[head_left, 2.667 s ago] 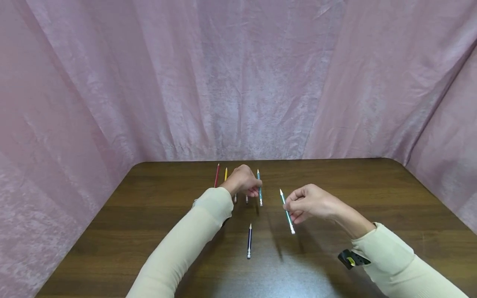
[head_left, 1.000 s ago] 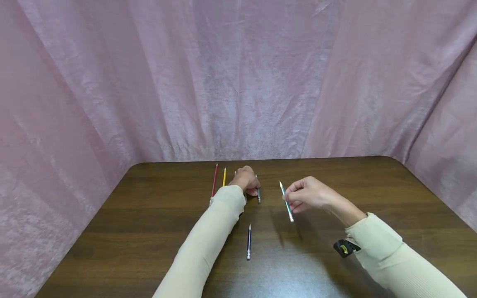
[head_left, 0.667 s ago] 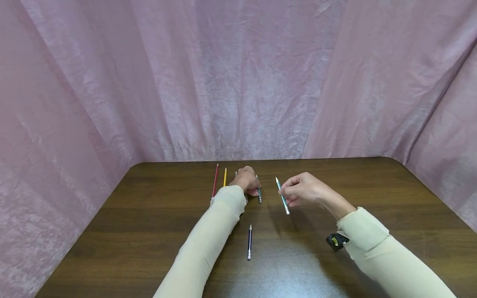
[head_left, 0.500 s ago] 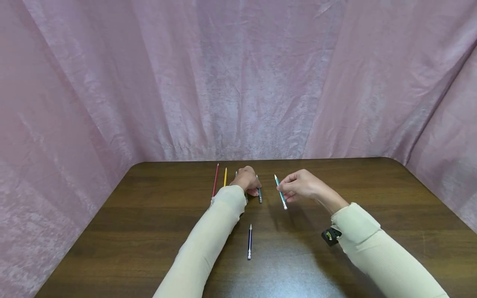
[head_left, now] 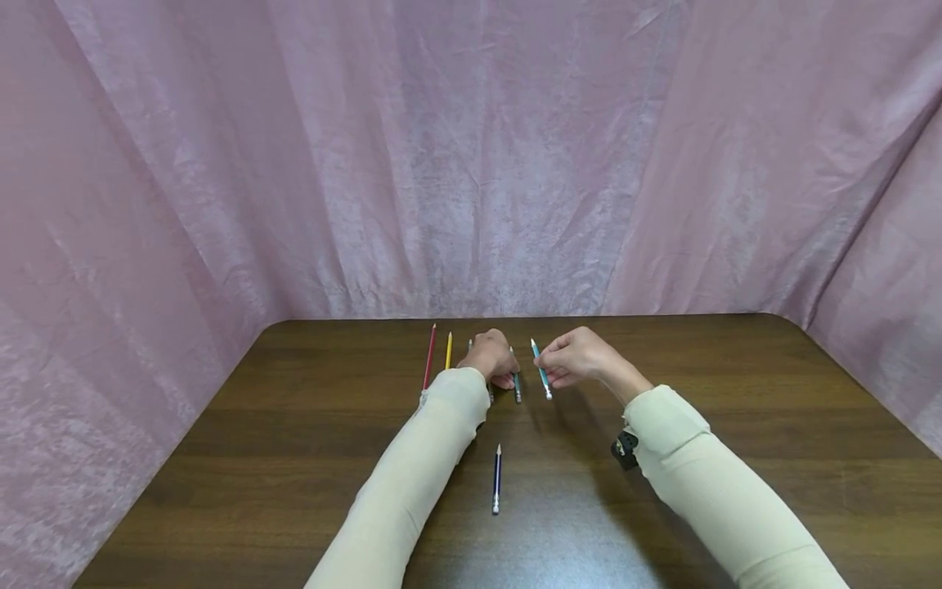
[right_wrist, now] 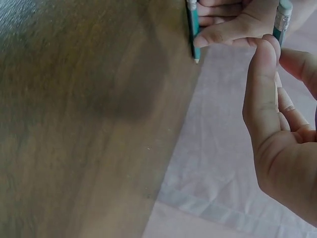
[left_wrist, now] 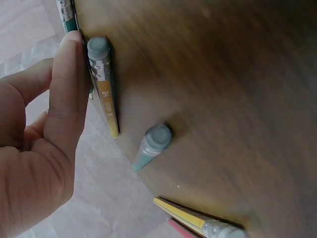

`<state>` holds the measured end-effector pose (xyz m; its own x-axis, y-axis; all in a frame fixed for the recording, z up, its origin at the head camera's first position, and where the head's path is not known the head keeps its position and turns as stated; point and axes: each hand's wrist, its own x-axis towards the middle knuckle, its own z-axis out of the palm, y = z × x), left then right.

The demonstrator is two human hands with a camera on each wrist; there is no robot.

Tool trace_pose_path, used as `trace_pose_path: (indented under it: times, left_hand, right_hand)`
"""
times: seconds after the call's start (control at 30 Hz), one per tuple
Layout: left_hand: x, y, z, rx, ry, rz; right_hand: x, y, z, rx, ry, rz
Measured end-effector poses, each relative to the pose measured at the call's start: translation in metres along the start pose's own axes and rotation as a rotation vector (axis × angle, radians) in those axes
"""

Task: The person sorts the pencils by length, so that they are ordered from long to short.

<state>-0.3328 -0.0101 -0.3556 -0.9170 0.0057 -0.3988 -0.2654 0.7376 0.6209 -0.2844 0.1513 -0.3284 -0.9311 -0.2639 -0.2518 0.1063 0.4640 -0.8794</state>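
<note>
My left hand (head_left: pixel 489 353) is low over the far part of the table, pinching a teal pencil (head_left: pixel 517 388) that lies at the right end of a row. The right wrist view shows its thumb against that pencil. To the right, my right hand (head_left: pixel 581 356) holds a light-blue pencil (head_left: pixel 546 386) between thumb and fingertips, point away from me, its white eraser (right_wrist: pixel 285 6) toward me. Its shadow falls on the table below. Beside the left hand in the left wrist view are an orange-yellow pencil (left_wrist: pixel 105 94) and another teal one (left_wrist: pixel 143 161), both partly hidden in the head view.
A red pencil (head_left: pixel 430 356) and a yellow pencil (head_left: pixel 448 352) lie at the row's left end. Nearer me, a dark blue pencil (head_left: pixel 496 483) lies alone on the brown wooden table (head_left: pixel 294 458). A pink curtain (head_left: pixel 471 164) hangs behind the far edge.
The left hand has lowered its teal pencil to the table and then stayed put. The right hand has moved left and farther away with the light-blue pencil, closing in on the row.
</note>
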Motion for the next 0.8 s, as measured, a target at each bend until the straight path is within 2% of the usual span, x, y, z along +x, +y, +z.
trace_pose_path:
  times: [0.33, 0.63, 0.8]
  left_hand:
    - [0.001, 0.001, 0.0, -0.037, -0.008, -0.008]
    - [0.009, -0.002, 0.003, -0.023, -0.007, 0.004]
    - [0.009, -0.002, 0.004, 0.004, 0.002, 0.014]
  right_hand:
    - [0.016, 0.007, 0.005, 0.045, 0.04, 0.023]
    - [0.026, 0.013, 0.006, 0.04, 0.062, 0.057]
    - [0.031, 0.019, 0.007, 0.04, 0.066, 0.094]
